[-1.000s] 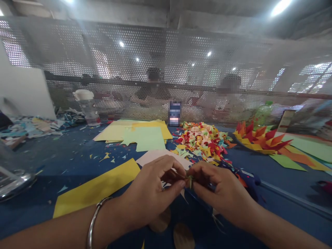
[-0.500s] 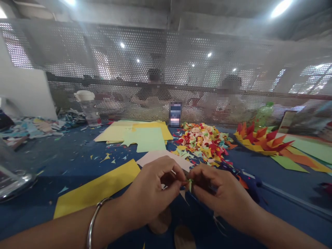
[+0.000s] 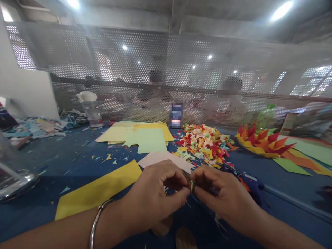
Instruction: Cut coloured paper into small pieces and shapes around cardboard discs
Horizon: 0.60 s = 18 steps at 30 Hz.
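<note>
A small light-green folded paper piece is pinched between my two hands, over the near edge of the table. My left hand, with a silver bangle on its wrist, is closed, thumb and fingers together at the left side of the piece. On its right side, my right hand grips it between thumb and forefinger. The fingers hide most of the piece. Just beyond the hands lies a pale pink sheet, and a yellow paper strip lies slantwise beside my left forearm.
A heap of small coloured paper pieces lies behind my right hand. Green and yellow sheets are stacked left of it. At the right sits a red, orange and yellow paper ring. A phone stands before a perforated screen, people behind it.
My left thumb and fingertips have shifted slightly to the right, closer to my right fingers. The green paper piece stays between the hands; the view has tilted a little.
</note>
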Each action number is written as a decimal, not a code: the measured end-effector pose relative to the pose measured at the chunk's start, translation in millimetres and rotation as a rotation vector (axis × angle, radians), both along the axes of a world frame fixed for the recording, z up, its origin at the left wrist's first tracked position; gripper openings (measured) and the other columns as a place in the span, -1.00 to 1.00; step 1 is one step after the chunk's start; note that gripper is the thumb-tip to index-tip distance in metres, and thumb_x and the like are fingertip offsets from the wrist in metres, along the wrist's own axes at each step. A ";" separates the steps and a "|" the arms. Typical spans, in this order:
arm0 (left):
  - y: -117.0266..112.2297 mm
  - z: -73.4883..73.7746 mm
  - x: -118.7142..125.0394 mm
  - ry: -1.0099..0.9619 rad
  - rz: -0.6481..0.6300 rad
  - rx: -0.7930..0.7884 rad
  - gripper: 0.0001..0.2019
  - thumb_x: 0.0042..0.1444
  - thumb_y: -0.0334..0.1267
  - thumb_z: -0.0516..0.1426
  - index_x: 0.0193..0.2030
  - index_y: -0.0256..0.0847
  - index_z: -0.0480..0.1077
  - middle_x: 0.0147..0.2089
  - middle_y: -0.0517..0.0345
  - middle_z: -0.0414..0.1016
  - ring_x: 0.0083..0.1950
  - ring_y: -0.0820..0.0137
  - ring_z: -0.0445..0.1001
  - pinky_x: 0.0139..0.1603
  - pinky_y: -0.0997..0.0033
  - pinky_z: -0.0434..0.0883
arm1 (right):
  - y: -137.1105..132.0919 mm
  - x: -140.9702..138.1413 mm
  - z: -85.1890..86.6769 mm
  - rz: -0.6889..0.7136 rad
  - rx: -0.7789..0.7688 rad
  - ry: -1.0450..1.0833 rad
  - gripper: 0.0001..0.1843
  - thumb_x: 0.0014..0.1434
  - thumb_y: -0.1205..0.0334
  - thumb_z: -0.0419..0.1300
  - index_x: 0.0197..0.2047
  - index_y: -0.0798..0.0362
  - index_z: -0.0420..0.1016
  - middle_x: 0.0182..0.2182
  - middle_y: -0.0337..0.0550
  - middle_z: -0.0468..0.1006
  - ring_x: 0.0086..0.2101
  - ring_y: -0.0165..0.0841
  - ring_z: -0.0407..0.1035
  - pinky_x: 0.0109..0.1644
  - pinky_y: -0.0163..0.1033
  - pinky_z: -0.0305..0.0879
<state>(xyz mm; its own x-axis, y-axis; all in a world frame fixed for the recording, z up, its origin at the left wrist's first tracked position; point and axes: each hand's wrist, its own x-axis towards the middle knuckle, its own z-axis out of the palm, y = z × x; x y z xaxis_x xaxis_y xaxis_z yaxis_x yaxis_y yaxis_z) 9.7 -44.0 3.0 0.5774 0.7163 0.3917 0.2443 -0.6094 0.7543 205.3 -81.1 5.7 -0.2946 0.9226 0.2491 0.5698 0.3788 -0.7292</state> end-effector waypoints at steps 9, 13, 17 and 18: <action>1.7 1.6 1.3 0.005 0.008 0.012 -0.94 0.05 -0.39 0.18 -0.34 -0.19 0.48 -0.30 0.16 0.52 -0.29 0.44 0.48 -0.25 0.49 0.45 | -0.1 1.4 0.5 0.002 0.026 -0.012 -0.92 0.17 0.32 0.08 -0.30 0.02 0.39 -0.50 -0.32 0.37 -0.50 -0.45 0.24 -0.44 -0.36 0.19; 1.1 3.8 1.3 0.001 0.005 0.019 -0.92 0.05 -0.41 0.16 -0.34 -0.21 0.48 -0.30 0.15 0.53 -0.29 0.44 0.49 -0.24 0.49 0.45 | -0.8 1.4 0.3 0.000 0.009 -0.013 -0.92 0.17 0.32 0.08 -0.30 0.02 0.40 -0.49 -0.31 0.38 -0.49 -0.45 0.24 -0.43 -0.35 0.20; 2.6 2.7 0.8 0.009 0.009 -0.009 -0.96 0.05 -0.35 0.19 -0.34 -0.21 0.48 -0.29 0.14 0.53 -0.28 0.43 0.49 -0.23 0.46 0.47 | 0.6 1.3 -0.1 0.012 0.006 0.006 -0.92 0.17 0.31 0.07 -0.29 0.02 0.39 -0.47 -0.29 0.41 -0.48 -0.45 0.26 -0.43 -0.34 0.20; 3.1 2.3 0.7 0.010 0.009 -0.013 -0.96 0.05 -0.34 0.19 -0.34 -0.21 0.48 -0.29 0.14 0.53 -0.28 0.43 0.49 -0.23 0.46 0.47 | 0.9 1.1 -0.1 0.012 0.008 0.008 -0.92 0.17 0.31 0.07 -0.30 0.02 0.39 -0.47 -0.29 0.41 -0.48 -0.45 0.26 -0.43 -0.34 0.20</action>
